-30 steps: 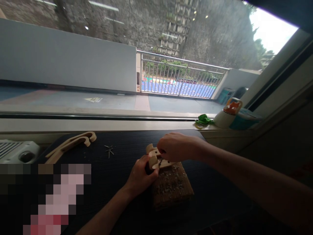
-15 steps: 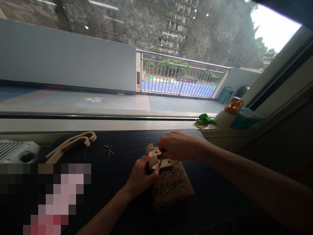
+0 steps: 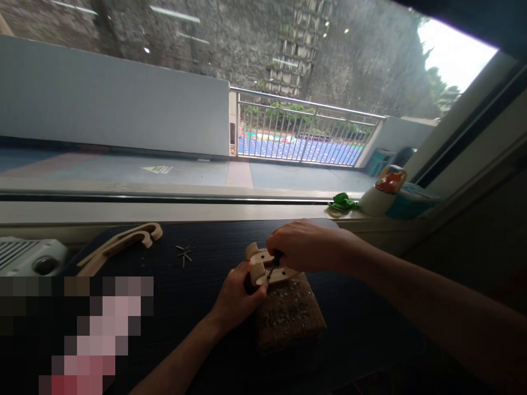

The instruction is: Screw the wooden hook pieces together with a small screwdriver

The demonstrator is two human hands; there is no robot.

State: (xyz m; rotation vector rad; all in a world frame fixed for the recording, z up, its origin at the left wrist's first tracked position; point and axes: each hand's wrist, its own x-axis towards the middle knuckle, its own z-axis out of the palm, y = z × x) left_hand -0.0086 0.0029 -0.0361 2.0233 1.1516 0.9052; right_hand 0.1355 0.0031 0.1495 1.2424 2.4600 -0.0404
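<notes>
My right hand [image 3: 298,245] is closed around the dark handle of a screwdriver [image 3: 270,271], its thin shaft slanting down to a pale wooden piece [image 3: 276,276] with a curled end. My left hand [image 3: 237,293] grips the curled end of that piece from the left, thumb near the screwdriver's tip. A second similar curved piece [image 3: 262,257] lies just behind, and dark holes show in both. Under them sits a brown block [image 3: 290,321], its top strewn with small shiny bits I cannot make out clearly. The far ends of the wooden pieces are hidden behind my right hand.
Several loose screws [image 3: 184,254] lie on the dark table [image 3: 206,236]. Two long hooked wooden pieces [image 3: 132,237] rest at its far left, near a white device [image 3: 33,257]. On the windowsill stand a white and orange bottle [image 3: 381,192] and a green cloth [image 3: 343,201].
The screwdriver's handle has turned slightly in my right hand and more of it shows. My left hand and the wooden pieces keep their place; the whole view shifts a little.
</notes>
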